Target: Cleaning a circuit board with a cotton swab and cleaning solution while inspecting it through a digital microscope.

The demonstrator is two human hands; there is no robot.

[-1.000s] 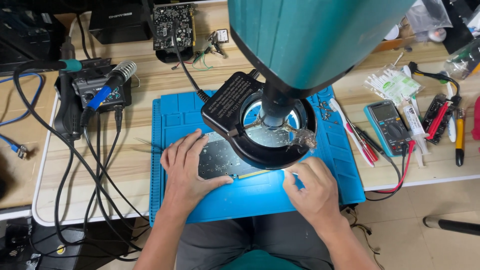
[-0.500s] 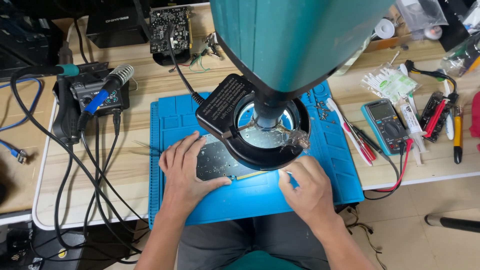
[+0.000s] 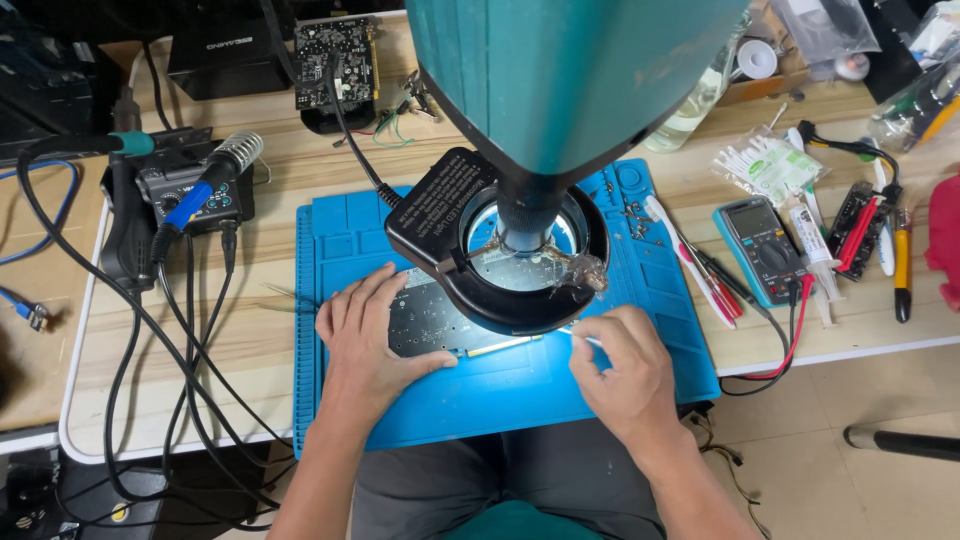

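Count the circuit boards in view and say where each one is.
2. One circuit board lies on the blue mat under the left hand; another stands at the bench's far edge. More may be hidden behind the microscope.

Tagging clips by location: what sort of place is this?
Likely an electronics repair bench: a teal microscope over a dark circuit board on a blue silicone work mat, with a blue handheld multimeter alongside.

A wooden workbench [image 3: 250,340] holds a black soldering station with a blue-handled iron [image 3: 190,190] and trailing black cables [image 3: 150,330] at the left. At the right lie a teal handheld multimeter [image 3: 762,248], a clear packet of cotton swabs [image 3: 768,165] and yellow-handled pliers [image 3: 902,262]. A dark green circuit board [image 3: 335,50] rests at the far edge.
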